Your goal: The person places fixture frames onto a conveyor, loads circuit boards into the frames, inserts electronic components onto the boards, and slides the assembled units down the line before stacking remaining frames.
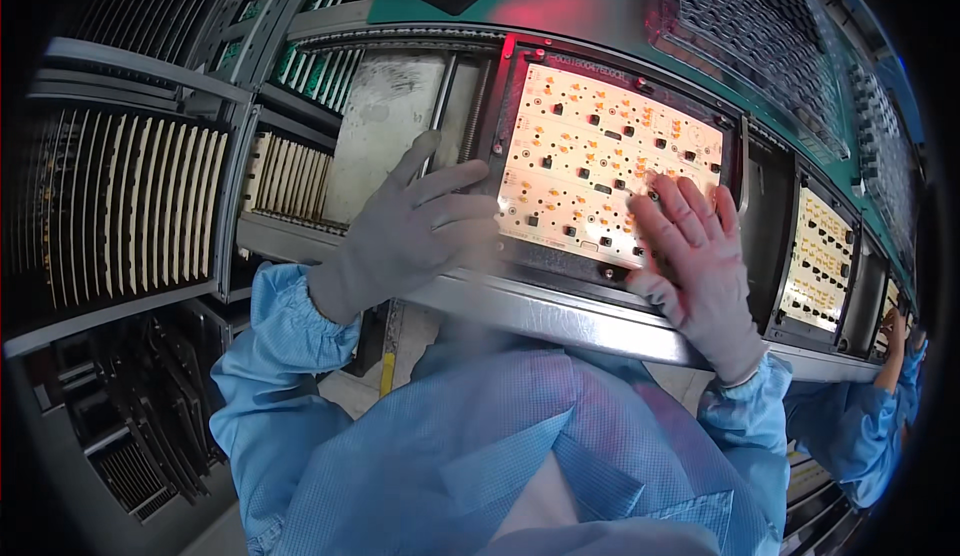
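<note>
The pale circuit panel (560,188) lies in its dark frame (570,264). Over its right side, the right hand (702,256) has a spread grip; the left hand (415,224), near the left edge, has fingers loosely extended; both seem empty. I judge this handwork step needs, next, light touch around the black parts (584,173).

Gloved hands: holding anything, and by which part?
No hold shows: the left hand is open beside the circuit board; whether the right hand pinches anything can't be told.

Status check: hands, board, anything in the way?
Left hand open by circuit board's left edge. Right hand over its lower right, contact unclear. Board in black frame; right hand hiding part.
</note>
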Demonstrator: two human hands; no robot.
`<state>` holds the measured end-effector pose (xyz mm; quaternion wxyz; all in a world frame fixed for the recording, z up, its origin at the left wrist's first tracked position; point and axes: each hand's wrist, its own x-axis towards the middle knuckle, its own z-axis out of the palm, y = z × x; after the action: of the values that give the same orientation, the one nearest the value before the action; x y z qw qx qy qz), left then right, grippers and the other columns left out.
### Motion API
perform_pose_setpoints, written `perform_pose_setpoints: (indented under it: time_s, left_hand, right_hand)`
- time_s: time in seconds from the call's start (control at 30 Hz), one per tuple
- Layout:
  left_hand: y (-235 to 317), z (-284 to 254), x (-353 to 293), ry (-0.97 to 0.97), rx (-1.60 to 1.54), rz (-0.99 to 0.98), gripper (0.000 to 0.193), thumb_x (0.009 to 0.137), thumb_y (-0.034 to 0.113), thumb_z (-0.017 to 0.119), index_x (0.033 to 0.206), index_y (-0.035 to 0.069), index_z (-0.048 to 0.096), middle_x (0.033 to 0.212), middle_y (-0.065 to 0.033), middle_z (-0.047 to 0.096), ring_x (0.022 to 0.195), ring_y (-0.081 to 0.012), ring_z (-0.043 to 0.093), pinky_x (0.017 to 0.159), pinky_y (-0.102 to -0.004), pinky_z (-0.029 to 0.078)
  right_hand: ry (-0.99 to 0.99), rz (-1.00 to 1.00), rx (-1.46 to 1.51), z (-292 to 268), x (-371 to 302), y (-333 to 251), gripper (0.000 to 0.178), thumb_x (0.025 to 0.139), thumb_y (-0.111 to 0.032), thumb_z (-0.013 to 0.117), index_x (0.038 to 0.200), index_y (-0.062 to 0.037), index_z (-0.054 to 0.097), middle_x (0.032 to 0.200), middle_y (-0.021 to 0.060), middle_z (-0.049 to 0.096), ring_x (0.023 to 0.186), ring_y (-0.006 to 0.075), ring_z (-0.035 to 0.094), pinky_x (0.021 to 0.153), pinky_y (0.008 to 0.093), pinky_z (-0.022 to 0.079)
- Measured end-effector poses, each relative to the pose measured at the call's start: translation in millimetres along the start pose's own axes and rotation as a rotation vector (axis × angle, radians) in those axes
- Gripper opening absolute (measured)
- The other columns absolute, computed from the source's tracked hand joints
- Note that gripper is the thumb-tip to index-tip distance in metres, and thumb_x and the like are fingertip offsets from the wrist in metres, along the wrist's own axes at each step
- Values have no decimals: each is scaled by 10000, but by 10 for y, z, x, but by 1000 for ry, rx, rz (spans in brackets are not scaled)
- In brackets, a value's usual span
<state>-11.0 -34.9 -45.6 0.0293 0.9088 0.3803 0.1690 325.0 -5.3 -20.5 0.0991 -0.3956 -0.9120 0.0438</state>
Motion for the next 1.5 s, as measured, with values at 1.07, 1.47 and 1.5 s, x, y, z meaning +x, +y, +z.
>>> perform_pose_setpoints:
  time_s: [1.07, 1.47, 1.5]
  left_hand:
    - [-254, 127, 880, -60, -252, 50, 128, 832, 162, 690, 938, 93, 669, 932, -29, 664, 861, -193, 647, 744, -291, 510]
    - [-458, 556, 1333, 385, 107, -420, 231, 820, 279, 733, 959, 102, 682, 1065, -59, 661, 1095, -254, 579, 1038, -460, 306]
    - [-471, 595, 1339, 425, 119, -409, 231, 820, 279, 733, 959, 102, 682, 1065, -59, 661, 1095, -254, 579, 1038, -460, 306]
  right_hand:
    - [246, 443, -2, 84, 163, 1203, 203, 908, -246, 631, 1015, -76, 657, 957, 111, 665, 878, 317, 653, 737, 400, 516]
    - [-44, 482, -167, 119, 423, 1510, 377, 893, -396, 547, 717, -87, 670, 699, 135, 643, 718, 344, 653, 649, 440, 512]
    - [72, 397, -109, 15, 527, 1512, 417, 884, -438, 568, 698, -82, 679, 696, 143, 652, 715, 348, 658, 656, 432, 519]
